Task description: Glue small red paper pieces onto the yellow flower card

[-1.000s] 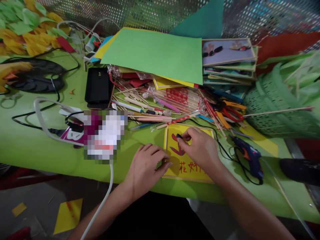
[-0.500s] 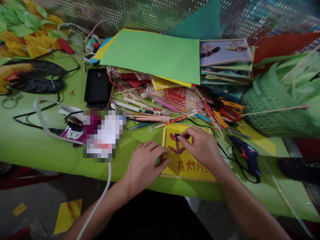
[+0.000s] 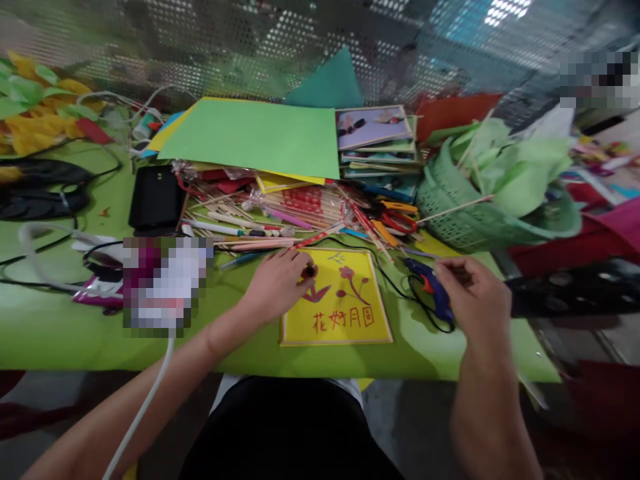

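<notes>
My left hand (image 3: 274, 283) pins a small dark piece (image 3: 309, 272) on the yellow card (image 3: 336, 300) near the worktop's edge — my right hand (image 3: 473, 300), fingers curled (whether gripping, I cannot tell), sits on the blue glue gun (image 3: 430, 290) just right of it.

Left hand (image 3: 275, 283) presses a small dark piece (image 3: 309, 271) onto the yellow card (image 3: 345, 320); right hand (image 3: 473, 297) reaches the glue gun (image 3: 430, 290).

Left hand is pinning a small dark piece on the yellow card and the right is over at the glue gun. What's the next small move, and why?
Probably close the right hand on the blue glue gun and bring it to the yellow card. The left hand presses the small dark piece there, and the right hand sits at the gun.
</notes>
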`<move>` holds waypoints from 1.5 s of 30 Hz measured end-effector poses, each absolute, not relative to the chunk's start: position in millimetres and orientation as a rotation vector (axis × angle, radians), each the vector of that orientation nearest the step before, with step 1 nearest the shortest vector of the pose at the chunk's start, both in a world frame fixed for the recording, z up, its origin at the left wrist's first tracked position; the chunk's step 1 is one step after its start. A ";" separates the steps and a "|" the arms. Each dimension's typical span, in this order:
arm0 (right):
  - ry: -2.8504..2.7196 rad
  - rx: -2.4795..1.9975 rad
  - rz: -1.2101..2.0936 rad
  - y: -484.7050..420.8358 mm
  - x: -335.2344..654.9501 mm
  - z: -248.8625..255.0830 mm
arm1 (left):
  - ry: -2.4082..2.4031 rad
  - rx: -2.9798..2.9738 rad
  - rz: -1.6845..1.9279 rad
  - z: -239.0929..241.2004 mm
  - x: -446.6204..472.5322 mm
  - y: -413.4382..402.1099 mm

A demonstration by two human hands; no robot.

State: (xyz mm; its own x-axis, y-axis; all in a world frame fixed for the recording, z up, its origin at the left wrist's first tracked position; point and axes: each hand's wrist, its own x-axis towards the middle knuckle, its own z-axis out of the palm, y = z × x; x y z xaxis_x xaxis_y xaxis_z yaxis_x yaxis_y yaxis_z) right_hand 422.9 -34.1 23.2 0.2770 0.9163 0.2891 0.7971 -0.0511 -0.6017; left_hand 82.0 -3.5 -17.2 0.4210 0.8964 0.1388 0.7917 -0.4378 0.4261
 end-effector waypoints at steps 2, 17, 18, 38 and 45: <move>-1.462 -2.017 0.187 -47.1 443.8 19.3 | 1.479 2.382 0.539 -20.5 82.2 -1.4; -1.085 -1.931 0.687 -46.9 482.0 -33.0 | 1.471 1.979 0.870 -26.8 75.1 -2.6; -1.028 -1.897 0.670 -47.7 480.8 -31.3 | 1.459 1.909 0.909 -26.6 73.8 -2.9; -0.998 -1.325 1.261 -23.6 390.3 42.2 | 0.878 0.681 1.202 -19.4 64.0 -4.5; -1.239 -1.187 1.414 6.0 355.2 48.2 | 0.853 0.603 1.207 -16.3 62.6 -4.8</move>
State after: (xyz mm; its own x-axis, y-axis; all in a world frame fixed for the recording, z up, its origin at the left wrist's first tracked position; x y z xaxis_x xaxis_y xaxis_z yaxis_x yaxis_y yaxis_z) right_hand 355.2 6.0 48.2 -0.1493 0.9834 -0.1028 -0.0275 -0.1081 -0.9938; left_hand 62.6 -4.8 -16.3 0.1208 0.9629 -0.2415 -0.5491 0.2675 0.7918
